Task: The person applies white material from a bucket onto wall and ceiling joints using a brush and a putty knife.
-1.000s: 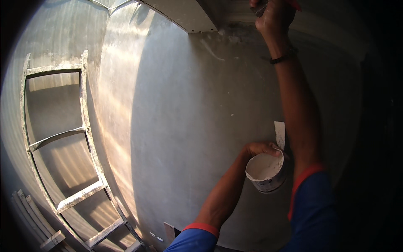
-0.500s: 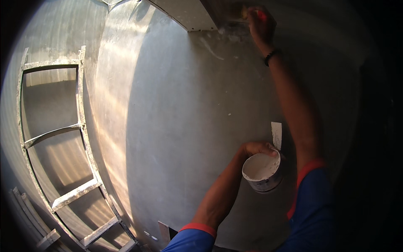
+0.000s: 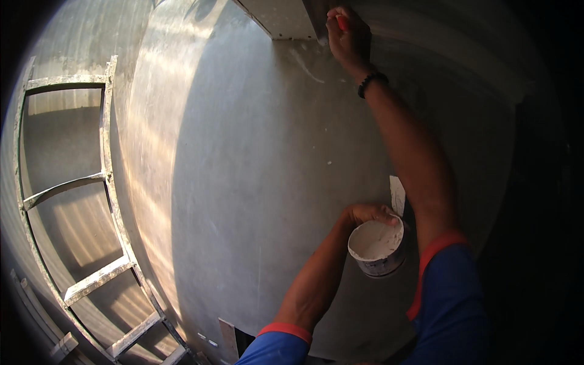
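My left hand (image 3: 371, 213) grips the rim of a small round tub (image 3: 380, 264), its thumb over the edge. Whitish paste (image 3: 376, 240) fills part of the tub. A flat, paste-smeared blade (image 3: 396, 193) sticks up behind the tub beside my left fingers; its lower end is hidden. High up, my right hand (image 3: 350, 39) is closed around a red-handled tool (image 3: 342, 23), close under the ceiling edge. The tool's working end cannot be made out in the dark. A black bead bracelet circles that wrist.
A grey plastered wall (image 3: 255, 170) stands in front. A pale boxed beam (image 3: 289, 21) juts down at the top. To the left leans a splattered wooden ladder (image 3: 108, 152), with several poles (image 3: 39, 313) near its foot. A dark opening (image 3: 243, 340) shows low down.
My right hand has moved left along the top, closer to the boxed beam. My left hand keeps the tub at nearly the same place. The view has shifted slightly.
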Tool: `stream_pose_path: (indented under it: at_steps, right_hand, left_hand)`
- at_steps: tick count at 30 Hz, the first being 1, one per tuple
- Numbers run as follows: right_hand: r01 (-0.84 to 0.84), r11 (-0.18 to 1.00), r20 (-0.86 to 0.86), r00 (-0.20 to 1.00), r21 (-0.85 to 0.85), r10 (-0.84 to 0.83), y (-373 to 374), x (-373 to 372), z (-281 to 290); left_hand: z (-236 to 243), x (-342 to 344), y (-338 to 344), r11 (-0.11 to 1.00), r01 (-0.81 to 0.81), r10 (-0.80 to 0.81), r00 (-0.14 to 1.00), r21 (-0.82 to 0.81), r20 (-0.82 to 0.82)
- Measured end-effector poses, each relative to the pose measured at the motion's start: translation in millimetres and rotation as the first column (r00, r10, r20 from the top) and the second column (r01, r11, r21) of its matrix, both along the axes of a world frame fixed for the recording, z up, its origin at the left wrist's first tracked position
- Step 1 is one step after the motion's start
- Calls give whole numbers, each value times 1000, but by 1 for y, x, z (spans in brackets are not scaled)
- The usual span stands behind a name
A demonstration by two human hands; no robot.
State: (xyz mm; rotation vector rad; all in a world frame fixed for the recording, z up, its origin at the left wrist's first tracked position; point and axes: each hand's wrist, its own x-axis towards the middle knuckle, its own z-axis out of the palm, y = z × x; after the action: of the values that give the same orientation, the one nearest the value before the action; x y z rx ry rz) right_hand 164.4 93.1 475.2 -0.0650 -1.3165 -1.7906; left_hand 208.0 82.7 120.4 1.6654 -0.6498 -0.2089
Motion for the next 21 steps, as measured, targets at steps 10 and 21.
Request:
stream_pose_path:
  at_steps: [10, 21]
  right_hand:
    - [-825, 288, -691, 565, -486, 451, -49, 3, -11]
    - [110, 990, -475, 879, 92, -54, -67, 33, -41]
  left_hand:
    - [13, -15, 18, 999, -46, 46, 999, -4, 1]
    - [14, -13, 22, 995, -87, 88, 996, 39, -16]
